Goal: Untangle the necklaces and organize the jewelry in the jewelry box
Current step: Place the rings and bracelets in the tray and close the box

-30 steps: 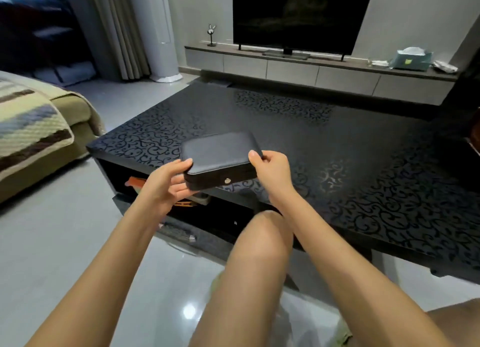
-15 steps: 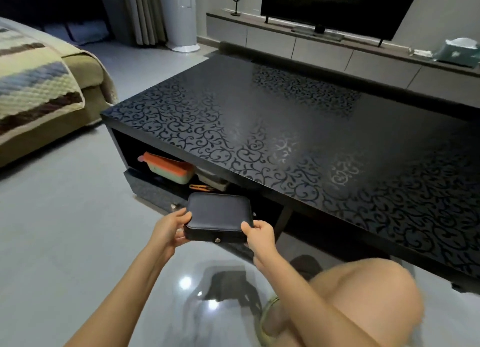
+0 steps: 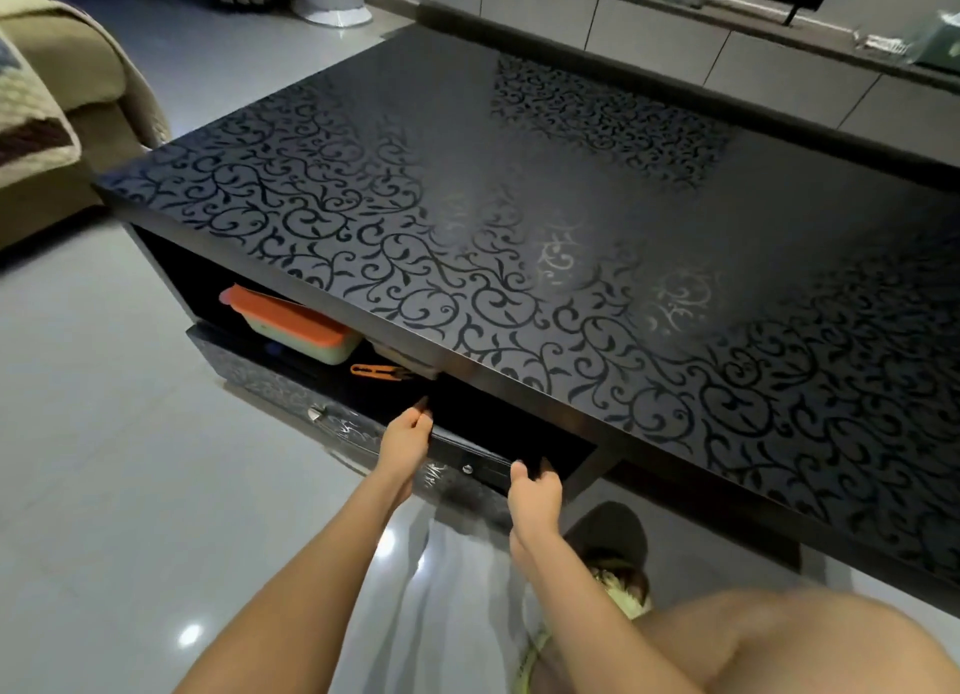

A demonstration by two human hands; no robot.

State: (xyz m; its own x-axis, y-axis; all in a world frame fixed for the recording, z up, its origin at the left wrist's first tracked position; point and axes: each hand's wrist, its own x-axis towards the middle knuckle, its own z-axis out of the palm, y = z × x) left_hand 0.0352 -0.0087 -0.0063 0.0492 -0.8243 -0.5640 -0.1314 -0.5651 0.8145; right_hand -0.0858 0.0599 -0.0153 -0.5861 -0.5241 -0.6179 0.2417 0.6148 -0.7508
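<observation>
The black jewelry box [image 3: 475, 452], shut, with a small silver snap on its front, sits partly inside the open shelf under the black coffee table [image 3: 519, 215]. Only its front edge and part of its lid show; the rest is dark under the tabletop. My left hand [image 3: 408, 439] grips the box's left end, fingers curled round it. My right hand [image 3: 535, 491] grips its right front corner, thumb on top. No necklaces or other jewelry are in view.
On the same shelf to the left lie an orange-lidded container [image 3: 291, 324] and small orange snips [image 3: 376, 371]. A drawer front with a silver knob [image 3: 315, 413] runs below. A sofa with a blanket [image 3: 47, 96] stands left, a TV cabinet [image 3: 727, 44] behind. My knee [image 3: 779, 641] is lower right.
Both hands carried the shut box off the tabletop, down past its front edge, and into the shelf beneath. The camera dipped lower and closer to the table.
</observation>
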